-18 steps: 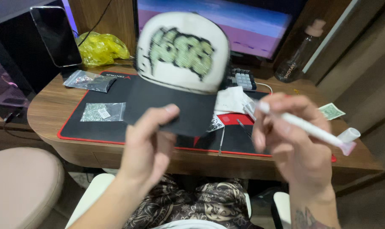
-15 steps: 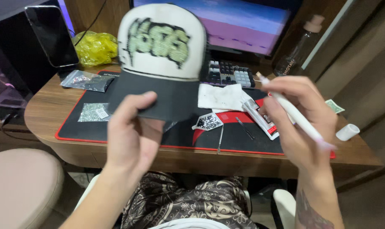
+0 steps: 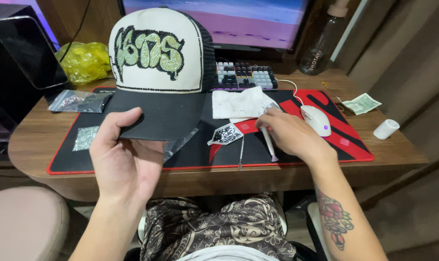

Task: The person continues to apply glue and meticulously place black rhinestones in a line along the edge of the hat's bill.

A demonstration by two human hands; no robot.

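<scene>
My left hand grips the black brim of a cap and holds it upright in front of me. The cap has a cream front panel with a green and black rhinestone design and black mesh sides. My right hand rests low on the black and red desk mat, fingers on a white pen-like tool that lies on the mat. A white cloth lies just beyond that hand. A small patterned tag and a thin metal pick lie between my hands.
A white mouse sits right of my hand, with a keyboard, monitor and dark bottle behind. Small plastic bags of stones and a yellow bag lie left. A banknote and white cap lie far right.
My right hand has come down from mid-air, bringing the white tool onto the mat. The cap has stayed raised in my left hand, and the view has moved closer.
</scene>
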